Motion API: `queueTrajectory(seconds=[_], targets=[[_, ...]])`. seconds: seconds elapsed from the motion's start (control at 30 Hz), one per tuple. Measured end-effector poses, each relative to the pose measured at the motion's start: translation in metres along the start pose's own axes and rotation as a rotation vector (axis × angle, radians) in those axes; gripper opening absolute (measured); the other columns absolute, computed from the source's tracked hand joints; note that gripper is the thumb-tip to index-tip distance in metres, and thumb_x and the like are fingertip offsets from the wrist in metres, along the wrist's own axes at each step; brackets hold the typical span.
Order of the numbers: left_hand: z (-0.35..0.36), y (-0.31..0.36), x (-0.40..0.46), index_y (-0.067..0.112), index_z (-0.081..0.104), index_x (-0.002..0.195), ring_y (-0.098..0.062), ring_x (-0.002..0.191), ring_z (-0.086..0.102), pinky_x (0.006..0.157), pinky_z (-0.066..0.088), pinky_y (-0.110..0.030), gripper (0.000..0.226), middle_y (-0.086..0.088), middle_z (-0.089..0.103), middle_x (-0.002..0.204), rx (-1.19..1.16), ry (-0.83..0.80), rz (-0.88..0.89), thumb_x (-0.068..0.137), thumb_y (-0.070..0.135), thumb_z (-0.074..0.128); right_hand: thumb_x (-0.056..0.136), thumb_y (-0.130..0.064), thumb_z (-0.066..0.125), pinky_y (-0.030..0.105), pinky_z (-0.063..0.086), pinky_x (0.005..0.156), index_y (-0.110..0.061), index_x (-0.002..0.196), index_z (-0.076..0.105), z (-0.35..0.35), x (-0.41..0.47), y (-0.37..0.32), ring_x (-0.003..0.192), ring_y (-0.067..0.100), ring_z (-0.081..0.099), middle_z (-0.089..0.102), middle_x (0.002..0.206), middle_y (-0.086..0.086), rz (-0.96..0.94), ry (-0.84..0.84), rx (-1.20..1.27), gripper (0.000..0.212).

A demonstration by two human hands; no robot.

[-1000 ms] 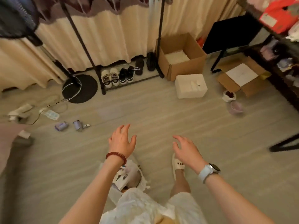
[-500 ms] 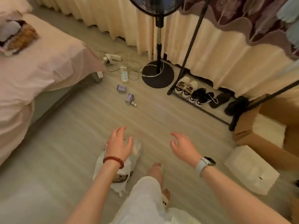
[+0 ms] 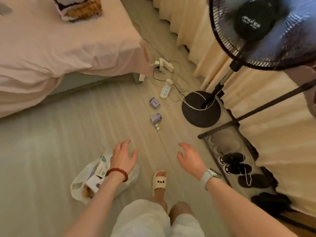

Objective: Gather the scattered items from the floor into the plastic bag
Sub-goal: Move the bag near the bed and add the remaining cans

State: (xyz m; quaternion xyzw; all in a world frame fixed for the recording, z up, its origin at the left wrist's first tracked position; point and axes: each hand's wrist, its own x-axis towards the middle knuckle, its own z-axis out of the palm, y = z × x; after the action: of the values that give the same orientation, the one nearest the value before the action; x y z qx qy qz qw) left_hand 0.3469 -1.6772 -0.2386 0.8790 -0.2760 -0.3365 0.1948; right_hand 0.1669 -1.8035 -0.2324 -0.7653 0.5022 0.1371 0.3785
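Grey floor (image 3: 51, 151) fills the middle of the frame, with a pink bed (image 3: 59, 45) at upper left. Both hands are empty with fingers spread: left hand (image 3: 123, 158), right hand (image 3: 190, 159). Under the left hand lies the plastic bag (image 3: 77, 187). Two purple jars (image 3: 154, 103) lie at center, near the fan base (image 3: 201, 115).

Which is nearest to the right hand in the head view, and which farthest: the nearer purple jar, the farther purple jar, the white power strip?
From the right hand:
1. Nearer purple jar, ahead, slightly left.
2. Farther purple jar, just beyond.
3. White power strip, farthest, among the cables.
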Motion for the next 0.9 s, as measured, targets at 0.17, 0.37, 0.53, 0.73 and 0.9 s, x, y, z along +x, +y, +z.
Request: queueTrajectory(seconds=[0.17, 0.37, 0.53, 0.73, 0.9], targets=[[0.005, 0.046, 0.05, 0.014, 0.037, 0.133, -0.029, 0.126, 0.039, 0.105, 0.035, -0.04, 0.048, -0.014, 0.038, 0.137, -0.08, 0.051, -0.073, 0.088, 0.023, 0.05, 0.092, -0.014, 0.043, 0.035, 0.036, 0.102, -0.008, 0.135, 0.036, -0.055, 0.074, -0.001, 0.123, 0.033, 0.044, 0.042, 0.137, 0.019, -0.051, -0.096, -0.112, 0.044], [0.047, 0.062, 0.15, 0.013, 0.036, 0.134, -0.03, 0.126, 0.039, 0.104, 0.03, -0.036, 0.049, -0.016, 0.037, 0.139, -0.219, 0.067, -0.317, 0.089, 0.026, 0.05, 0.092, -0.016, 0.043, 0.036, 0.034, 0.104, -0.011, 0.134, 0.038, -0.08, 0.219, -0.002, 0.126, 0.03, 0.042, 0.042, 0.138, 0.015, -0.134, -0.238, -0.285, 0.043], [0.156, 0.022, 0.276, 0.01, 0.038, 0.132, -0.029, 0.122, 0.043, 0.101, 0.033, -0.032, 0.048, -0.017, 0.039, 0.135, -0.42, 0.12, -0.519, 0.088, 0.023, 0.052, 0.092, -0.015, 0.042, 0.032, 0.034, 0.104, -0.011, 0.134, 0.037, -0.023, 0.389, 0.028, 0.126, 0.026, 0.041, 0.042, 0.138, 0.013, -0.242, -0.291, -0.392, 0.043], [0.339, -0.061, 0.422, 0.012, 0.036, 0.133, -0.027, 0.12, 0.045, 0.098, 0.036, -0.03, 0.048, -0.014, 0.039, 0.136, -0.475, 0.03, -0.604, 0.09, 0.027, 0.048, 0.09, -0.014, 0.04, 0.04, 0.035, 0.102, -0.015, 0.14, 0.021, 0.111, 0.576, 0.102, 0.13, 0.028, 0.029, 0.026, 0.146, 0.009, -0.487, -0.385, -0.773, 0.054], [0.458, -0.098, 0.521, 0.011, 0.035, 0.13, -0.03, 0.119, 0.039, 0.096, 0.034, -0.035, 0.052, -0.012, 0.041, 0.13, -0.384, 0.043, -0.544, 0.086, 0.032, 0.053, 0.087, -0.016, 0.047, 0.045, 0.012, 0.115, -0.021, 0.145, -0.004, 0.204, 0.687, 0.138, 0.144, 0.023, -0.001, -0.003, 0.156, 0.004, -0.688, -0.312, -0.924, 0.078]])
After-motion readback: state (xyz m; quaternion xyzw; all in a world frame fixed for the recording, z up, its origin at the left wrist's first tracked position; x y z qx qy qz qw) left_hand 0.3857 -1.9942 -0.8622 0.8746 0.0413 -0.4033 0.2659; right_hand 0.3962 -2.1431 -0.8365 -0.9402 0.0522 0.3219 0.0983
